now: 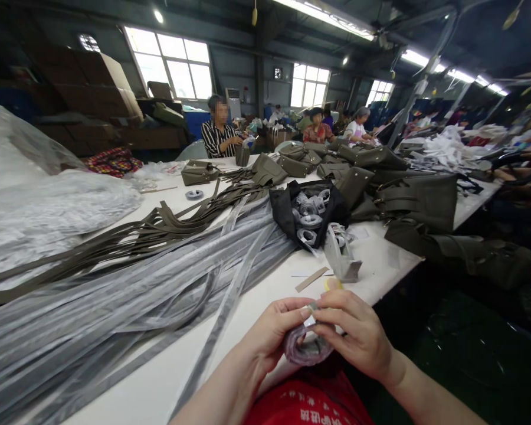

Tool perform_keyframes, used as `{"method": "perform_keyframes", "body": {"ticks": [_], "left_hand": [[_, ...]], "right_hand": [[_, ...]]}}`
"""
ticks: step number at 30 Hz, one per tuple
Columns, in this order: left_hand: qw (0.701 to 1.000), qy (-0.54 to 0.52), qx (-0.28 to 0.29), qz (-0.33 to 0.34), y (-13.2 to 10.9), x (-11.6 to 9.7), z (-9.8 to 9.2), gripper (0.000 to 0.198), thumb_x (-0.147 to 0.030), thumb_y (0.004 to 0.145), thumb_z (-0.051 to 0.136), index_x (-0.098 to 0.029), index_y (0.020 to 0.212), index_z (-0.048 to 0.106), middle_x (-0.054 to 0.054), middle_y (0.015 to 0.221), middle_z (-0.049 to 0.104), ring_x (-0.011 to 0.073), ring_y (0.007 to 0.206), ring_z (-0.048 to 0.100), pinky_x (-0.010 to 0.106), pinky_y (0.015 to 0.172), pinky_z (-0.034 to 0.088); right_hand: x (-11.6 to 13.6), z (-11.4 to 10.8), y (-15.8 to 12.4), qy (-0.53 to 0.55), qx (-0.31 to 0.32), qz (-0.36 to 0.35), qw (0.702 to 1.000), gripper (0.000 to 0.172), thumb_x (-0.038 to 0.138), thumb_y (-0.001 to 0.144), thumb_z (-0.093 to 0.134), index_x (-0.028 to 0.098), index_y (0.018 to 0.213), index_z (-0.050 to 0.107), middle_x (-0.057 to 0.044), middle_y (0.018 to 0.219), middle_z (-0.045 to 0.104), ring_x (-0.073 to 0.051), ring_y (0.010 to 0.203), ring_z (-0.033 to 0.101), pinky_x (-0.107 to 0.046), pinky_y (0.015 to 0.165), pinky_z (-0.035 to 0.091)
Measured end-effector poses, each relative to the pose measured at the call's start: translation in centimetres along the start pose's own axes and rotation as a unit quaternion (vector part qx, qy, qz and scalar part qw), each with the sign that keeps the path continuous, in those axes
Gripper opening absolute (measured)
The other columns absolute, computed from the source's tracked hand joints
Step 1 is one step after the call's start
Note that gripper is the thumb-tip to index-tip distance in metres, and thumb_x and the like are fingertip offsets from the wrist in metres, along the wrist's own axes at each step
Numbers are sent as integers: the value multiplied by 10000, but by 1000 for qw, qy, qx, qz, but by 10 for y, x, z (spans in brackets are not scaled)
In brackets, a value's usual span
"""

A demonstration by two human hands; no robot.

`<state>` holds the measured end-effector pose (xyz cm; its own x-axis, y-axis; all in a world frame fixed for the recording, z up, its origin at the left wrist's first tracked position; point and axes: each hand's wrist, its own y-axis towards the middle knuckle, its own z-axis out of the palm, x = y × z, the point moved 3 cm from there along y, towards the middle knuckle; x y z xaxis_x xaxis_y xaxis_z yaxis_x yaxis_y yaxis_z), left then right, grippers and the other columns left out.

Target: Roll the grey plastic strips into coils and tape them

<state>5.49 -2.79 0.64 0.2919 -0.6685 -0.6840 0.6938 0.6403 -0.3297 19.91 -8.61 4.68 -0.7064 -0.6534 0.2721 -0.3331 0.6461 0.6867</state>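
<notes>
Head view: the left hand (268, 330) grips a rolled coil (308, 355) at its upper left, thumb near a small white piece (310, 320) on the coil's top. The right hand (358, 333) pinches the same spot from the other side. The coil is held above the near table edge, in front of a red garment (307, 401). Its winding appears complete; whether the white piece is fully fastened cannot be told.

Just beyond the hands are a yellow roll (333, 284), a brown strip (312, 279) and a dispenser-like holder (346, 264). Past these, a black bag (284, 213) contains several coils, judged finished. Another coil (194, 194) lies farther off on the table (393, 268). To the left, many film-wrapped straps (159, 280) remain uncoiled, so much appears outstanding. Olive straps (172, 219) lie behind them.
</notes>
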Motion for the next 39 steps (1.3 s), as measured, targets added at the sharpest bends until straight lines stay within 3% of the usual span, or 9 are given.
{"method": "perform_keyframes", "body": {"ticks": [6, 9, 13, 16, 20, 28, 33, 36, 39], "left_hand": [[1000, -3, -2, 12, -1, -5, -9, 436, -268, 612, 853, -73, 978, 719, 86, 777, 710, 88, 555, 605, 152, 485, 438], [999, 10, -34, 22, 0, -10, -17, 472, -287, 583, 868, -83, 976, 706, 80, 770, 708, 92, 552, 603, 154, 472, 418], [997, 45, -52, 33, 1, -9, -23, 520, -333, 595, 863, -99, 1020, 677, 84, 806, 714, 106, 595, 618, 167, 511, 423], [994, 67, -66, 51, 3, -2, -25, 555, -381, 591, 860, -109, 1033, 666, 102, 848, 723, 160, 687, 654, 225, 616, 475], [989, 90, -92, 77, 8, 8, -25, 601, -451, 556, 862, -124, 1021, 667, 124, 889, 729, 226, 766, 673, 297, 698, 496], [972, 167, -97, 133, 12, 8, -19, 595, -507, 619, 807, -152, 1061, 629, 74, 818, 715, 114, 543, 540, 185, 441, 314], [971, 162, -95, 146, 14, 6, -17, 591, -503, 651, 788, -141, 1084, 612, 77, 831, 707, 89, 521, 500, 188, 457, 320], [972, 160, -90, 144, 23, 10, -15, 615, -501, 637, 798, -135, 1089, 598, 67, 814, 691, 81, 506, 480, 189, 446, 325], [974, 160, -82, 140, 34, 18, -12, 658, -515, 615, 804, -127, 1097, 579, 37, 761, 663, 67, 458, 434, 196, 417, 323]], "right_hand": [[-21, -10, -10, -74, 19, -2, 997, 328, 248, 862, 618, 194, 1186, 622, -113, 1176, 636, -267, 1130, 564, -444, 991, 455], [-80, -27, -18, -108, -77, 141, 981, 259, 278, 880, 566, 194, 1110, 652, -108, 1125, 659, -261, 1091, 585, -429, 974, 457], [-177, -36, -39, -108, -109, 430, 890, 313, 332, 906, 468, 148, 1067, 664, -158, 1124, 657, -301, 1099, 579, -469, 993, 413], [-220, -26, -49, -81, -86, 488, 865, 284, 342, 925, 481, 155, 944, 693, -144, 1003, 694, -270, 985, 632, -426, 910, 471], [-243, -4, -54, -18, -63, 532, 844, 269, 389, 940, 547, 140, 920, 649, -34, 874, 683, -150, 761, 650, -340, 744, 538], [-220, 1, -70, 40, -121, 513, 849, 327, 490, 771, 581, 179, 750, 680, -73, 815, 732, -233, 820, 668, -280, 669, 484], [-194, 1, -105, 58, -103, 560, 820, 337, 503, 705, 592, 187, 588, 597, -7, 484, 586, -146, 390, 502, -263, 425, 360], [-156, 2, -97, 101, -91, 548, 825, 343, 510, 734, 605, 174, 673, 627, -9, 571, 613, -134, 457, 535, -251, 473, 400], [-97, 7, -64, 263, -48, 483, 834, 340, 500, 803, 618, 162, 789, 648, -2, 652, 616, -112, 525, 533, -234, 533, 426]]}}
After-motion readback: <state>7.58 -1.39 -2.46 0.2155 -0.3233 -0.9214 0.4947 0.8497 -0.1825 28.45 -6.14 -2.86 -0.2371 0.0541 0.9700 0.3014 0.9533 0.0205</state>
